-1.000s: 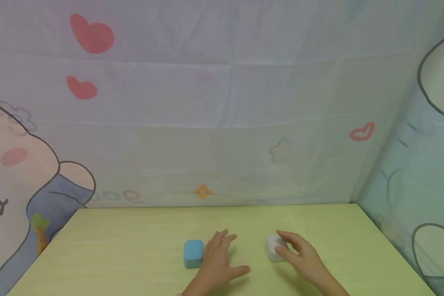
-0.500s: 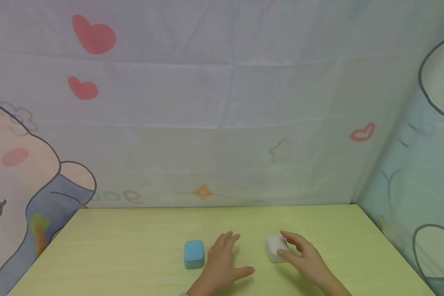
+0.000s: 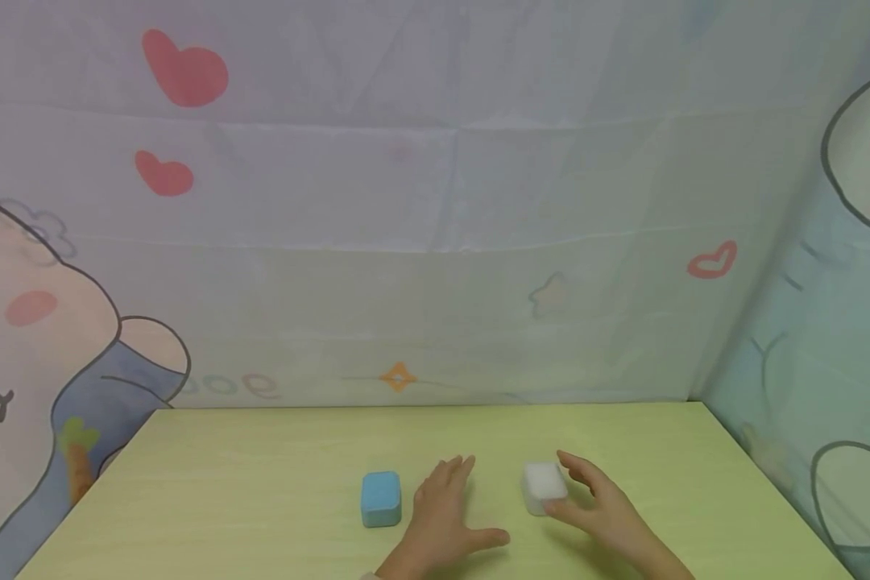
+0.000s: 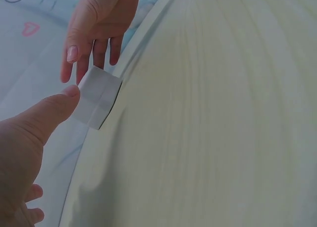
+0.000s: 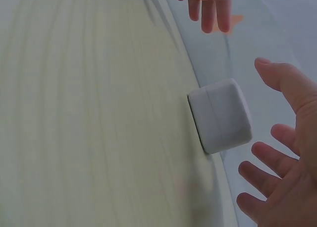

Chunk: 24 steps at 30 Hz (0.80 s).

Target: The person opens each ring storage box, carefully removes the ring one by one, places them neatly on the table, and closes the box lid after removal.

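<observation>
A white block (image 3: 543, 485) with rounded edges sits on the table, right of the middle. Beside its right side is my right hand (image 3: 609, 515), fingers spread and relaxed; the right wrist view shows a gap between that hand and the white block (image 5: 220, 116). My left hand (image 3: 445, 519) hovers between the two blocks with its thumb stretched toward the white one, holding nothing. To the left of that hand rests a light blue block (image 3: 381, 499), apart from the fingers. In the left wrist view the left thumb (image 4: 52, 108) overlaps the white block's outline.
The pale yellow-green table (image 3: 246, 467) ends at a printed cloth backdrop (image 3: 377, 185) with hearts and a cartoon animal. Another cloth wall (image 3: 826, 338) runs along the right side.
My left hand has moved right, away from the blue block. My right hand has drawn slightly right, its fingers opening off the white block. Both blocks stay in place.
</observation>
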Each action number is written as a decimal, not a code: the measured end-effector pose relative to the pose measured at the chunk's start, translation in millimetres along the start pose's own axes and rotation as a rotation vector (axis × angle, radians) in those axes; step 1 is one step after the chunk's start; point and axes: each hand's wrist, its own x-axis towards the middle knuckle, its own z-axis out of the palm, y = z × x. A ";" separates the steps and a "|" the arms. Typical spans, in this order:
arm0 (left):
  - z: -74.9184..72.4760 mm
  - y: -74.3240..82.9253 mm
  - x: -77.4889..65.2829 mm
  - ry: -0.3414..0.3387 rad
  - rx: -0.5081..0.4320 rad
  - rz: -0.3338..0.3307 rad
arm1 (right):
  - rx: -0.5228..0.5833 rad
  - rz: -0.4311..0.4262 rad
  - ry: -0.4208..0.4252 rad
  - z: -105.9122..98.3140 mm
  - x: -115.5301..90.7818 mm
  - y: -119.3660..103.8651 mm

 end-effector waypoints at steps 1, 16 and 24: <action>0.6 -0.3 0.3 -0.002 0.001 -0.001 | -0.011 -0.004 -0.008 -0.5 0.3 0.9; 13.6 -0.8 5.9 0.003 -0.002 -0.021 | -0.026 0.009 -0.087 -2.0 5.9 5.2; 21.0 0.6 9.4 -0.009 -0.030 -0.028 | 0.018 0.023 -0.096 1.2 7.8 7.1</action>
